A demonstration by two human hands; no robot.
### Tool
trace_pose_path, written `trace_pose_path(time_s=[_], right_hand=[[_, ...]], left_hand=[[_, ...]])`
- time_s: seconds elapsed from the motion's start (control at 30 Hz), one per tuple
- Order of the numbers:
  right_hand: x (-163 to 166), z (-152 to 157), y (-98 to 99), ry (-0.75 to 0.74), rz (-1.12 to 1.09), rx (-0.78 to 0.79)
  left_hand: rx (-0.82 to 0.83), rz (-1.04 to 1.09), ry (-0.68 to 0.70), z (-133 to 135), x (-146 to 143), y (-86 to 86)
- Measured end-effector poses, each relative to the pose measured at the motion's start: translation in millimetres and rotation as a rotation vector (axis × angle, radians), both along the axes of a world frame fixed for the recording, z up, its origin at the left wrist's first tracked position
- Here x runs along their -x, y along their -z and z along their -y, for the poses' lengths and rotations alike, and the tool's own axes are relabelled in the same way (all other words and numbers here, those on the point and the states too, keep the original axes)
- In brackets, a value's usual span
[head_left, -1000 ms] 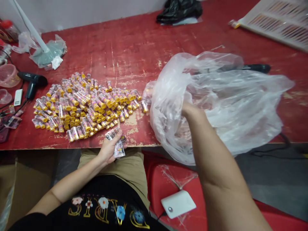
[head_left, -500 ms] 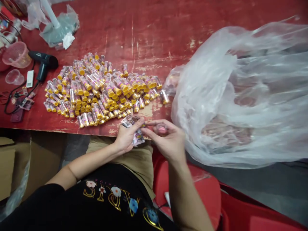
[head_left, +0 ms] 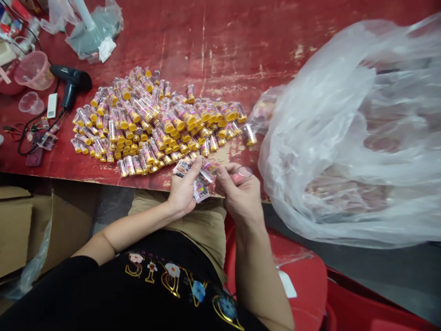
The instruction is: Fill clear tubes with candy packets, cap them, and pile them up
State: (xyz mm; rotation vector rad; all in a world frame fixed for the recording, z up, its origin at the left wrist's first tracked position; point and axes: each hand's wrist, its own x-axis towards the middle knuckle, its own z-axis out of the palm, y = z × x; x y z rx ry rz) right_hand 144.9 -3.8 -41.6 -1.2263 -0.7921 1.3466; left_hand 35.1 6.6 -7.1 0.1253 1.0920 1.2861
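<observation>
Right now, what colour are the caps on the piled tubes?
Yellow caps, clearest in the head view.

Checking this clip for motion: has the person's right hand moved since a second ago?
Yes. The right hand has come out of the clear plastic bag and moved left, to the table edge beside the left hand.

I cannot make out the contents of the cloudy plastic bag (head_left: 351, 138), which the right edge cuts off. The small printed slips (head_left: 198, 184) in my left hand (head_left: 182, 188) are too blurred to read, my fingers (head_left: 195, 168) covering part.
</observation>
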Motion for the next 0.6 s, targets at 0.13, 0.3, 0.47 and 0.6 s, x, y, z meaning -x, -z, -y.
trace_pose_path(time_s=[0.13,0.3,0.47,0.6], right_hand=[[-19,11,-8.6,-0.079,0.031,-0.061],[-25,39,-7.4,0.011,0.566,-0.324],[-19,48,4.6,0.083,0.671,-0.492],[-20,44,1.3,0.102,0.806,-0.583]], left_hand=[[0.075,0.021,-0.034,-11,6,-5.0],[0.144,0.046,-0.030,-16,11,-6.8],[0.160,0.071,0.029,-10,10,-4.7],[0.151,0.084,0.114,-3,10,-2.8]])
